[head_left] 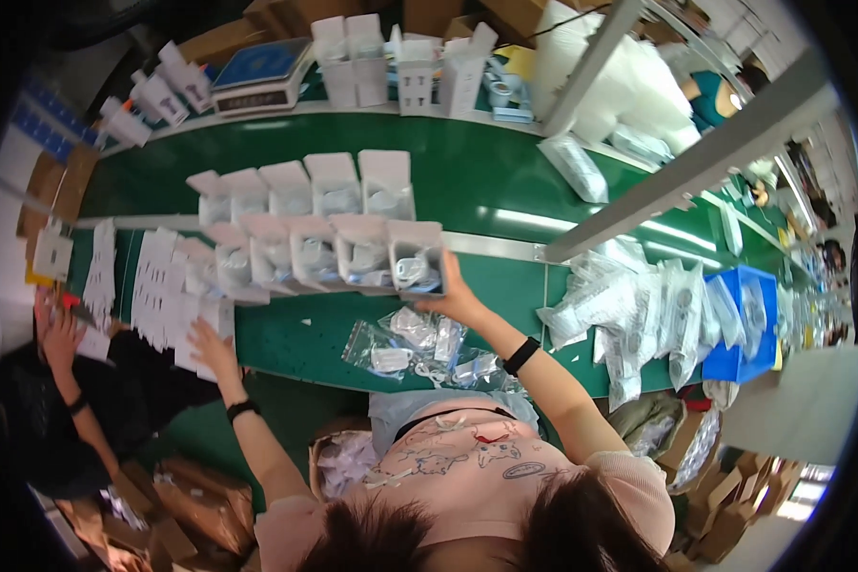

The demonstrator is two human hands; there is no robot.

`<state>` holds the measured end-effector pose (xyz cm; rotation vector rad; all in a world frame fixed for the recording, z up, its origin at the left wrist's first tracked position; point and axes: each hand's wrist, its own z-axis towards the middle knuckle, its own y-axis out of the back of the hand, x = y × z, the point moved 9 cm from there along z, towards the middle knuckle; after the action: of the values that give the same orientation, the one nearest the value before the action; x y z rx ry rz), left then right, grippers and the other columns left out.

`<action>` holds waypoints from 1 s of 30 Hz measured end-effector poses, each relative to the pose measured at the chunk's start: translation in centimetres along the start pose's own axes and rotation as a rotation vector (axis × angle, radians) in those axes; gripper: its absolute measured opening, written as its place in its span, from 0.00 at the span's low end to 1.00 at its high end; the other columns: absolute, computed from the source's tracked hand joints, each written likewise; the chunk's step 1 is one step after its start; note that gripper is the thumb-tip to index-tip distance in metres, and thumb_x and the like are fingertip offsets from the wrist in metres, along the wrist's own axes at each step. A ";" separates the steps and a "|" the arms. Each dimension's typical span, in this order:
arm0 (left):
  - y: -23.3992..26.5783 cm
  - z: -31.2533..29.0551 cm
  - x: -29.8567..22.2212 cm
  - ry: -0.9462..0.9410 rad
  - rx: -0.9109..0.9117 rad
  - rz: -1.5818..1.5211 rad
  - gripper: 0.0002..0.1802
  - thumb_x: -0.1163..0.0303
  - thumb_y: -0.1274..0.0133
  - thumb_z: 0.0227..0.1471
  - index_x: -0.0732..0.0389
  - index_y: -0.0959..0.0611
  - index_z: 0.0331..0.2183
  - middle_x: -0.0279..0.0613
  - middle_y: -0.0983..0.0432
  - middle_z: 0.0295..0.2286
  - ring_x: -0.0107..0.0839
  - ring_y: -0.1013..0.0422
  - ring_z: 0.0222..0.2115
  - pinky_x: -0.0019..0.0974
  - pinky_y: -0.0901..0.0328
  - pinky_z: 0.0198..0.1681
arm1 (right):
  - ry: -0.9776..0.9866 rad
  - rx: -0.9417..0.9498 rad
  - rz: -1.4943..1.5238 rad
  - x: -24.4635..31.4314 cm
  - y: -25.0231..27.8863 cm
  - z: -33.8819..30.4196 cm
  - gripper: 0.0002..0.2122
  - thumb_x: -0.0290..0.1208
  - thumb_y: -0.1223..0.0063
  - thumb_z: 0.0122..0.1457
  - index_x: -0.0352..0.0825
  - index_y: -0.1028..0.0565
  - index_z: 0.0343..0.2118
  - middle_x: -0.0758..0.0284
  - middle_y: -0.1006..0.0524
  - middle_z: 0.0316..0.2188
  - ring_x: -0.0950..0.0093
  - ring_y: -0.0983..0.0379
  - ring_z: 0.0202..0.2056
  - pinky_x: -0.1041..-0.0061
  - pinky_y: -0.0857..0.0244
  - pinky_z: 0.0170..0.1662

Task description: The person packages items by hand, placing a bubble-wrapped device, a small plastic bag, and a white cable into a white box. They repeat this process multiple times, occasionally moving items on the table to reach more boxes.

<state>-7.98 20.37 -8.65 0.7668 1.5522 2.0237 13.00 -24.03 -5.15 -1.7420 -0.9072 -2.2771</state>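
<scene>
My right hand [461,292] is wrapped round the side of an open white box [436,238], the rightmost in the front row. Inside that box lie a white device and a bagged item. To its left, several more open white boxes [337,231] stand side by side with bagged parts in them. Fingers spread, my left hand [215,351] rests by a white carton [221,315] at the left end of that row. Clear bags [412,345] holding white chargers and cables lie near the table's front edge, between my arms.
A co-worker's hand [60,334] is at the far left, beside flat white cartons [153,286]. Bubble-wrapped packs [629,305] and a blue bin [761,353] sit on the right. A grey metal post [696,157] slants across. Behind stand a scale [262,71] and a second row of boxes [334,181].
</scene>
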 end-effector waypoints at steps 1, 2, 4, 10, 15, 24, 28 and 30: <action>4.3 -0.6 -3.3 -0.019 -0.059 0.112 0.36 0.63 0.46 0.40 0.60 0.42 0.50 0.45 0.49 0.50 0.45 0.49 0.49 0.55 0.50 0.46 | -0.012 0.064 0.054 -0.4 0.7 0.1 0.49 0.28 0.35 0.31 0.34 0.57 0.56 0.52 0.49 0.52 0.57 0.55 0.55 0.64 0.57 0.56; 9.3 -1.6 -5.6 -0.028 -0.124 0.232 0.25 0.63 0.51 0.45 0.65 0.35 0.44 0.47 0.40 0.44 0.42 0.41 0.43 0.45 0.44 0.44 | -0.022 0.033 0.046 -0.6 2.8 0.2 0.49 0.28 0.35 0.31 0.34 0.57 0.56 0.52 0.49 0.52 0.57 0.55 0.55 0.64 0.57 0.56; 10.2 -3.1 -0.8 0.162 -0.017 0.210 0.30 0.64 0.49 0.42 0.63 0.38 0.47 0.47 0.41 0.46 0.44 0.39 0.44 0.46 0.43 0.44 | -0.005 0.232 -0.516 -1.3 5.1 1.4 0.52 0.30 0.35 0.30 0.38 0.60 0.57 0.50 0.55 0.55 0.52 0.61 0.56 0.59 0.62 0.57; 18.9 -7.2 -1.0 0.286 -0.213 -0.198 0.44 0.68 0.41 0.34 0.60 0.44 0.52 0.49 0.45 0.49 0.49 0.41 0.45 0.49 0.44 0.45 | -0.526 -0.406 -0.868 -10.8 22.0 12.5 0.30 0.29 0.50 0.45 0.37 0.47 0.53 0.53 0.49 0.53 0.49 0.60 0.55 0.48 0.59 0.52; 24.5 -10.4 -2.8 0.242 -0.466 -0.600 0.44 0.66 0.41 0.36 0.63 0.46 0.53 0.52 0.48 0.49 0.45 0.45 0.48 0.45 0.47 0.49 | -0.891 -0.509 -1.138 -18.9 28.2 16.4 0.23 0.35 0.66 0.53 0.37 0.46 0.54 0.51 0.47 0.53 0.50 0.64 0.57 0.40 0.63 0.49; 28.6 -9.0 -14.7 -0.111 -0.511 -0.501 0.44 0.73 0.44 0.37 0.67 0.49 0.53 0.52 0.44 0.47 0.43 0.42 0.45 0.42 0.44 0.47 | -0.925 -0.294 -1.088 -24.0 30.3 14.8 0.17 0.35 0.57 0.50 0.36 0.36 0.44 0.57 0.37 0.44 0.60 0.42 0.49 0.47 0.45 0.43; 20.1 -10.5 -14.5 -0.195 -0.121 -1.003 0.39 0.73 0.44 0.39 0.67 0.45 0.51 0.53 0.38 0.43 0.46 0.36 0.39 0.42 0.42 0.44 | -0.947 -0.144 -0.894 -20.7 24.4 14.5 0.27 0.38 0.42 0.40 0.36 0.39 0.44 0.60 0.39 0.45 0.59 0.39 0.46 0.57 0.37 0.39; 18.5 -12.7 -18.1 -0.560 0.083 -0.857 0.39 0.68 0.42 0.37 0.67 0.42 0.50 0.56 0.39 0.42 0.46 0.36 0.38 0.43 0.42 0.43 | -0.705 -0.116 -0.897 -14.4 20.8 15.3 0.29 0.36 0.39 0.35 0.34 0.39 0.42 0.59 0.37 0.43 0.58 0.34 0.41 0.60 0.36 0.39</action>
<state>-4.03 -5.23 4.05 0.4966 1.3032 1.0190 39.76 -36.27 -8.18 -2.6437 -2.0645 -2.0983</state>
